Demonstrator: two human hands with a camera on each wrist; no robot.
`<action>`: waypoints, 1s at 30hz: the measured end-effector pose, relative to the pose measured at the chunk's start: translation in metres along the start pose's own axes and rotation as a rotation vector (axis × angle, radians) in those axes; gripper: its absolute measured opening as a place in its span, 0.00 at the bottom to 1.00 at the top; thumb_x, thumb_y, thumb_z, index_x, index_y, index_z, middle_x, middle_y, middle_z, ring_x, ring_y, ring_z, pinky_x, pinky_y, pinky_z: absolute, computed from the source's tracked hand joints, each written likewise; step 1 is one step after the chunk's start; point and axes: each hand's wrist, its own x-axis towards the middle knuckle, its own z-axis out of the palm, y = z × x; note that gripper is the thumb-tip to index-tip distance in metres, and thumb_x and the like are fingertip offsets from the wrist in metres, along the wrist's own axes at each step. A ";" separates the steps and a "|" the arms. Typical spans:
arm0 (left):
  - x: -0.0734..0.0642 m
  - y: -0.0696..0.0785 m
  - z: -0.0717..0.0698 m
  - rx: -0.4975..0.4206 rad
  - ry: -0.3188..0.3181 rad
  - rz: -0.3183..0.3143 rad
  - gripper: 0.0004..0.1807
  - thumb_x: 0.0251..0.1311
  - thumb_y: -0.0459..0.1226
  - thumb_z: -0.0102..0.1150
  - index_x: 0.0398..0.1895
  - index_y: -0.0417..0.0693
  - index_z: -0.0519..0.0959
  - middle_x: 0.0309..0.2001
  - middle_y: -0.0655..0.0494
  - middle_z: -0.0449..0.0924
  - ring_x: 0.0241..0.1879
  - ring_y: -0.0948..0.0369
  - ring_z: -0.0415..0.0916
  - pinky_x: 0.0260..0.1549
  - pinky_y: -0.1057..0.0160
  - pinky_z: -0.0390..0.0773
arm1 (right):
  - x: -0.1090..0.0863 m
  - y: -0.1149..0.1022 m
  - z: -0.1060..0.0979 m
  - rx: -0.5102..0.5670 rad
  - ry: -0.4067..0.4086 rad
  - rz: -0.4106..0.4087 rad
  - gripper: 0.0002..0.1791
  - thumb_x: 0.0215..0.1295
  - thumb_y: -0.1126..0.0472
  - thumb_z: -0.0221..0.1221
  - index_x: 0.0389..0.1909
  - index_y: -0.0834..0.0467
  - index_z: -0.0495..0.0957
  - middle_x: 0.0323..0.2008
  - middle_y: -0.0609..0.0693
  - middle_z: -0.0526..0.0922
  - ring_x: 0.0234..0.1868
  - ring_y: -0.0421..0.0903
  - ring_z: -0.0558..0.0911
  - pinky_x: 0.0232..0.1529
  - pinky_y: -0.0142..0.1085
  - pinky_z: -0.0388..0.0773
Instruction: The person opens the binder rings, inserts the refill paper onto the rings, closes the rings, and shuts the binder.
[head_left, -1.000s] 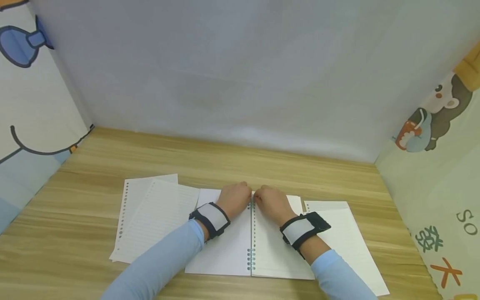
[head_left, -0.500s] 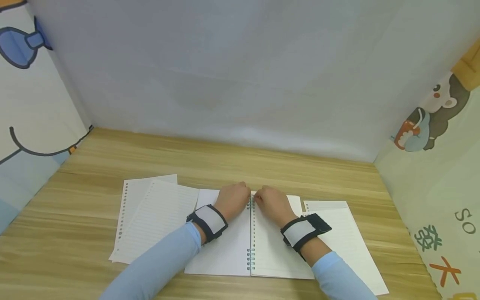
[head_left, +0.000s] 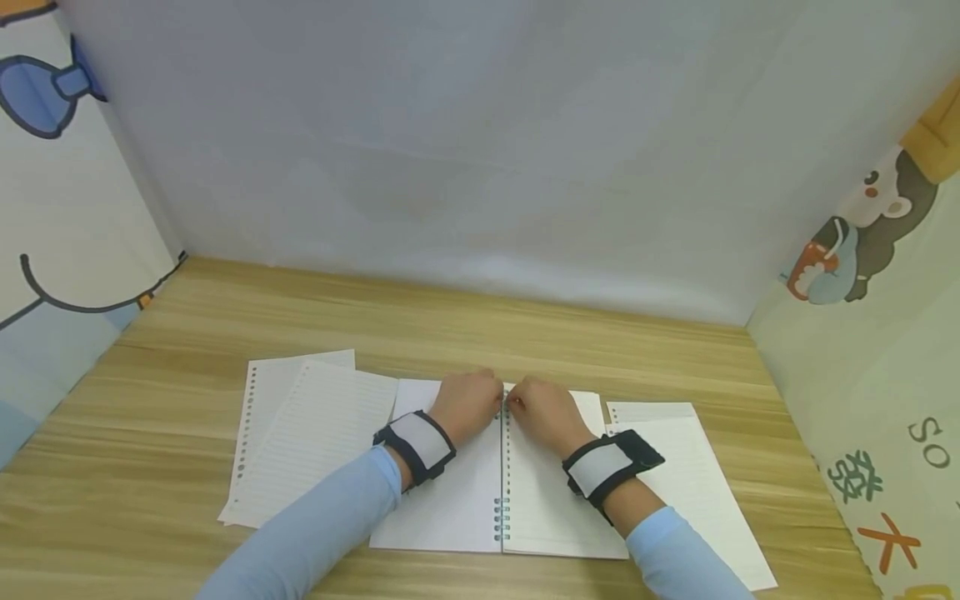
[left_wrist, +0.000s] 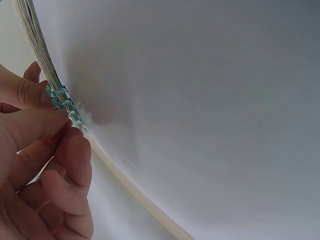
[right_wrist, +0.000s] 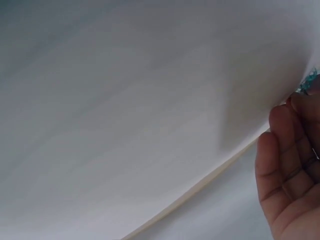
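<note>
An open loose-leaf notebook [head_left: 562, 521] lies in front of me, its spine held by clear teal binder rings [left_wrist: 61, 100]. At the far end of that spine, my left hand [head_left: 467, 404] pinches the rings between thumb and index finger, the other fingers curled below. From the opposite side my right hand [head_left: 550, 412] grips the same end, its fingertips right at the rings. The two hands nearly meet over the spine and hide the upper rings in the head view. In the right wrist view, part of the teal rings [right_wrist: 309, 81] shows beyond the curled fingers.
Loose punched sheets [head_left: 307, 450] lie to the left of the notebook, overlapping one another. More lined sheets [head_left: 697, 483] lie on the right, partly under the right forearm. A pale wall [head_left: 465, 150] rises behind the wooden table [head_left: 420, 304].
Both hands stay at the top of the spine, with only slight finger and wrist shifts. The notebook and loose sheets have not moved.
</note>
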 end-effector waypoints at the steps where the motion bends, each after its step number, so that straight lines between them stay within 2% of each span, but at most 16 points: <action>1: 0.000 0.000 0.000 0.004 0.006 0.000 0.07 0.60 0.39 0.58 0.30 0.47 0.83 0.25 0.56 0.78 0.21 0.62 0.72 0.19 0.65 0.69 | 0.000 0.000 0.000 -0.007 0.003 -0.008 0.06 0.61 0.62 0.59 0.34 0.57 0.85 0.26 0.47 0.81 0.26 0.39 0.75 0.30 0.33 0.73; 6: 0.000 0.001 0.000 0.038 0.034 0.007 0.09 0.61 0.38 0.56 0.27 0.46 0.82 0.24 0.55 0.77 0.19 0.62 0.71 0.17 0.64 0.69 | 0.001 0.001 0.000 -0.028 -0.001 -0.033 0.07 0.62 0.61 0.58 0.33 0.57 0.85 0.24 0.46 0.78 0.24 0.39 0.73 0.28 0.32 0.71; 15: 0.000 0.001 0.004 0.057 0.011 0.000 0.08 0.61 0.39 0.56 0.31 0.45 0.83 0.26 0.54 0.78 0.21 0.61 0.73 0.19 0.65 0.71 | 0.000 0.001 -0.001 -0.027 -0.013 -0.028 0.08 0.63 0.61 0.58 0.34 0.57 0.85 0.25 0.47 0.79 0.25 0.39 0.74 0.29 0.33 0.73; 23: -0.006 0.001 0.001 -0.036 -0.016 -0.034 0.08 0.61 0.39 0.56 0.35 0.46 0.83 0.27 0.55 0.76 0.21 0.64 0.68 0.18 0.69 0.66 | -0.007 0.001 -0.002 -0.018 -0.014 0.008 0.07 0.62 0.61 0.59 0.35 0.56 0.85 0.27 0.47 0.81 0.27 0.40 0.75 0.33 0.34 0.75; 30: -0.008 0.002 -0.002 -0.059 -0.031 -0.007 0.07 0.59 0.39 0.58 0.33 0.49 0.84 0.26 0.56 0.78 0.21 0.64 0.69 0.20 0.69 0.66 | -0.008 -0.002 -0.002 0.005 -0.026 -0.020 0.07 0.62 0.61 0.59 0.35 0.56 0.85 0.26 0.47 0.80 0.26 0.39 0.74 0.30 0.33 0.73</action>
